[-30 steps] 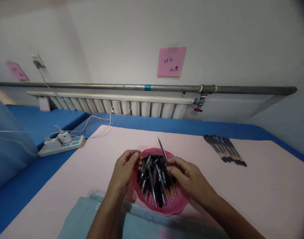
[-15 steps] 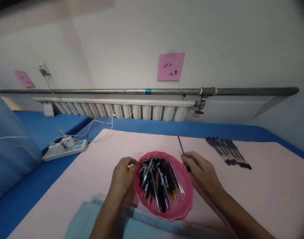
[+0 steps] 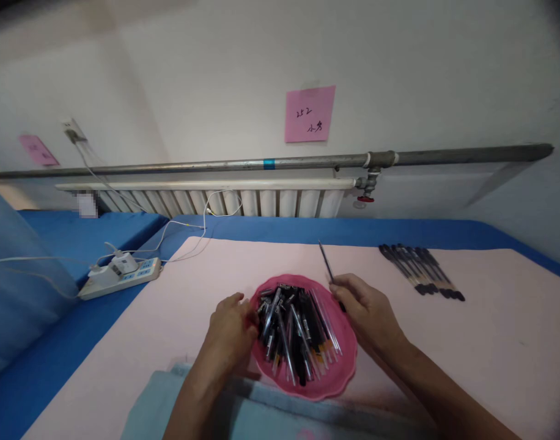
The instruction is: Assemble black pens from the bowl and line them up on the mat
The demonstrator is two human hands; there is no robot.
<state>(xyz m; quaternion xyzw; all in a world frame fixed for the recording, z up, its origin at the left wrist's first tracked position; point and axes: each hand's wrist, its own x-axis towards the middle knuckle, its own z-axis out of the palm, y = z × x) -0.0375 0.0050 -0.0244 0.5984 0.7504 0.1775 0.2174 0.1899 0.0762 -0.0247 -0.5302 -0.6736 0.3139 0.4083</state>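
Observation:
A pink bowl (image 3: 335,382) full of several black and clear pens (image 3: 293,333) sits on the pink cloth in front of me. My right hand (image 3: 369,311) is closed on one dark pen (image 3: 326,261), which points up and away just past the bowl's right rim. My left hand (image 3: 232,327) rests at the bowl's left rim, fingers curled against the pens there; what they hold, if anything, is hidden.
Several dark pens (image 3: 420,272) lie in a row at the back right of the pink cloth (image 3: 491,330). A white power strip (image 3: 124,276) with plugs and cables lies on the blue cover at left. A radiator (image 3: 225,198) and pipe run along the wall behind.
My right hand lifted one pen out of the bowl and carried it to the right of the rim. My left hand dropped from a raised pinch to the bowl's left edge.

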